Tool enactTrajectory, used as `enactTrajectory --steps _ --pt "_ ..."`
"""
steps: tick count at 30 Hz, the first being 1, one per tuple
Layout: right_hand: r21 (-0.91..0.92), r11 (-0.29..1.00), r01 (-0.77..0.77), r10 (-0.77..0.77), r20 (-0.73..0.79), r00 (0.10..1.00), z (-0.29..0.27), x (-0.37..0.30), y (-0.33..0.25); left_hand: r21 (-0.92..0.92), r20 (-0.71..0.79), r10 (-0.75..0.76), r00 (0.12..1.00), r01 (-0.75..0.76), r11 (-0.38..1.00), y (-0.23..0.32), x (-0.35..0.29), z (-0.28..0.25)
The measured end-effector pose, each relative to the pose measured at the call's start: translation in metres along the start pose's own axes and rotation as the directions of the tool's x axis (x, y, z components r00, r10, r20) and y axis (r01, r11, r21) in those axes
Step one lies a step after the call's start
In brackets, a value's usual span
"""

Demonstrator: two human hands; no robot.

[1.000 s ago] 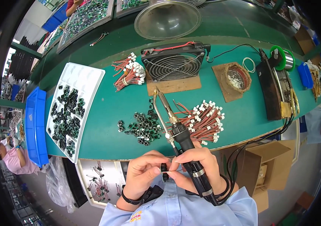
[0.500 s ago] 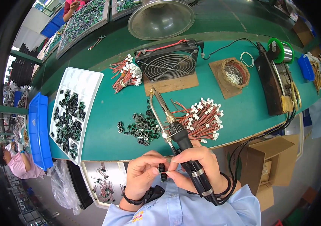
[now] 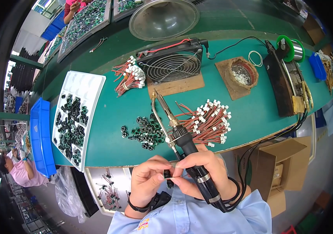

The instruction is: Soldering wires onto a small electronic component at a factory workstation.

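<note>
**Small part held for soldering, iron parked in the right fist**

While the green counter (image 3: 108,144) stretches beyond the fingertips, the white tray (image 3: 81,84) of dark parts lies far out from the left fingers, and the wired connectors (image 3: 207,121) sit just past the right knuckles. Right hand (image 3: 203,171) wraps closed round the soldering iron (image 3: 182,142), tip pointing away. Left hand (image 3: 147,181) pinches shut on a small black component (image 3: 167,174), held between both sets of fingertips, near the chest. Judging by this, the step is fitting a wire to the component; next calls for steadying it and bringing the tip in.
</note>
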State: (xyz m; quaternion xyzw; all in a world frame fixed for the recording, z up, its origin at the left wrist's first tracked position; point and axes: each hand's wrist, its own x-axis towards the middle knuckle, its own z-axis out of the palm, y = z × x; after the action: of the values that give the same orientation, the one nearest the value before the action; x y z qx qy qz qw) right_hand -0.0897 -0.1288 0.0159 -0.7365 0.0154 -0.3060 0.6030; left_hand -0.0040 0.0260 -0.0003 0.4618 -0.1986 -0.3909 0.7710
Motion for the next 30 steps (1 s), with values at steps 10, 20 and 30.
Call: enactTrajectory --steps 10,20,30 --pt "0.102 0.993 -0.058 0.064 -0.062 0.996 0.0053 -0.0011 -0.0002 -0.009 -0.001 0.025 1.0 -0.025 1.0 -0.0009 0.0009 0.0013" --pt "0.114 0.993 -0.036 0.045 -0.079 0.996 0.0035 0.0 0.0012 -0.013 -0.004 0.032 0.999 -0.032 0.999 -0.0025 0.0007 0.0022" --pt "0.105 0.994 -0.033 0.043 -0.09 0.995 0.0026 -0.0002 0.0002 -0.012 0.007 0.042 0.999 -0.041 0.999 -0.0038 0.0005 0.0016"
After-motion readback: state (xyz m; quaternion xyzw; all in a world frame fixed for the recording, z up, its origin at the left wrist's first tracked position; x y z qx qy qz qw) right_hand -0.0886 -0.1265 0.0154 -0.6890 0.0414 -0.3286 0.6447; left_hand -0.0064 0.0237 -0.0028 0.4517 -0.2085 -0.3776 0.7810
